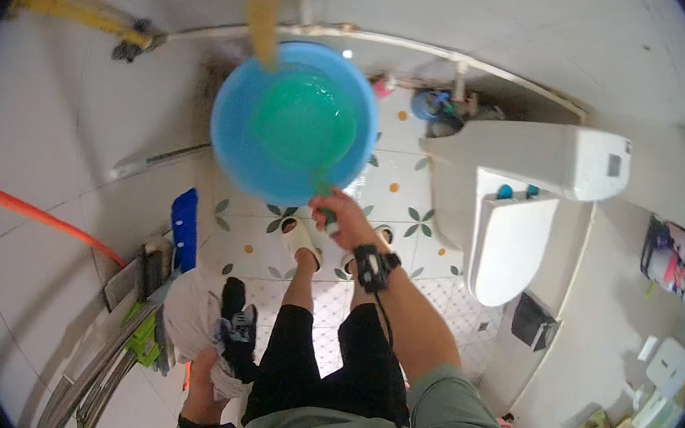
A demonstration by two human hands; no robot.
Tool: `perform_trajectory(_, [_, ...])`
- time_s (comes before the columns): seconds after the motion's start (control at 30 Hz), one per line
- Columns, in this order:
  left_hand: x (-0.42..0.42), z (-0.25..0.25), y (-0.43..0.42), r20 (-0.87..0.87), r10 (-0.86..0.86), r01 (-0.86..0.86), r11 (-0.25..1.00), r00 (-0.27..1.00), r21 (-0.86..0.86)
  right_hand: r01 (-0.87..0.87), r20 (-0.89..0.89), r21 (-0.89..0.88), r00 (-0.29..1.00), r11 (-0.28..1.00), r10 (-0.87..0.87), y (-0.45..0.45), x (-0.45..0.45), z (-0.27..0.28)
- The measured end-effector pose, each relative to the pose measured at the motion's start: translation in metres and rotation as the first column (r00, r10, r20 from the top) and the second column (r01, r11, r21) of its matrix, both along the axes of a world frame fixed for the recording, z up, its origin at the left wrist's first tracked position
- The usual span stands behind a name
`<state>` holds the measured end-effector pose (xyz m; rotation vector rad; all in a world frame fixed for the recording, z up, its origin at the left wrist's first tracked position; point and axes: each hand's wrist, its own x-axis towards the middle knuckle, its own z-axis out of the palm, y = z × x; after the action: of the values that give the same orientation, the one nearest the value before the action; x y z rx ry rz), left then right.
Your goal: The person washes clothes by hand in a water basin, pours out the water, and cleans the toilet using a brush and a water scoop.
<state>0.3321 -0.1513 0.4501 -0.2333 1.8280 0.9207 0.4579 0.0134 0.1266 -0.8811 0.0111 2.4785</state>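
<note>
My right hand [346, 221] is closed around the handle of a green water dipper [306, 121]. The round bowl of the dipper is over or inside a large blue tub [231, 151]; how deep it sits I cannot tell. At the lower left, my left hand [207, 376] grips a bundled white cloth [192, 311]. Dark cloth [240, 338] with some light markings hangs beside it, and I cannot make out whether the same hand holds that too.
A white toilet [516, 246] stands on the right. Long poles [101, 364] and a blue board [184, 230] lean at the left wall, near an orange hose [38, 217]. A yellow pipe [261, 2] blurs above the tub. My slippered feet are on the patterned floor [394, 203].
</note>
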Motion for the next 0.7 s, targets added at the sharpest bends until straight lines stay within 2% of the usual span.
perform_trajectory(0.03, [0.008, 0.001, 0.004, -0.025, 0.011, -0.011, 1.0, 1.0, 0.006, 0.019, 0.022, 0.001, 1.0, 1.0, -0.019, -0.012, 0.016, 0.007])
perform_trajectory(0.1, [0.008, -0.001, -0.005, 0.061, 0.008, -0.01, 0.999, 0.998, 0.043, 0.031, 0.026, -0.009, 0.999, 0.999, -0.031, -0.02, 0.062, 0.052])
perform_trajectory(0.13, [0.012, 0.002, -0.004, 0.099, 0.013, -0.021, 0.997, 0.995, 0.071, 0.044, 0.004, -0.08, 0.999, 0.996, -0.044, -0.019, 0.087, 0.083])
perform_trajectory(0.2, [0.025, 0.01, 0.001, 0.119, 0.006, -0.022, 0.991, 0.993, 0.133, 0.048, 0.081, 0.09, 0.995, 0.995, -0.055, -0.032, 0.129, 0.117])
perform_trajectory(0.23, [0.036, 0.015, 0.006, 0.098, -0.007, -0.009, 0.986, 0.995, 0.164, 0.078, 0.055, -0.031, 0.996, 0.997, -0.076, -0.035, 0.156, 0.146])
perform_trajectory(0.33, [0.07, 0.05, 0.024, 0.125, -0.07, 0.034, 0.962, 0.99, 0.269, 0.12, 0.123, -0.029, 0.986, 0.992, -0.115, -0.048, 0.225, 0.215])
perform_trajectory(0.43, [0.086, 0.073, 0.027, 0.176, -0.127, 0.056, 0.931, 0.976, 0.359, 0.253, 0.196, -0.066, 0.952, 0.965, -0.236, -0.052, 0.279, 0.287])
perform_trajectory(0.53, [0.108, 0.098, 0.03, 0.189, -0.191, 0.091, 0.893, 0.963, 0.441, 0.259, 0.376, 0.137, 0.88, 0.956, -0.292, -0.059, 0.326, 0.323])
perform_trajectory(0.7, [0.157, 0.141, 0.039, 0.111, -0.277, 0.184, 0.838, 0.955, 0.514, 0.337, 0.484, 0.304, 0.751, 0.891, -0.449, -0.052, 0.393, 0.348])
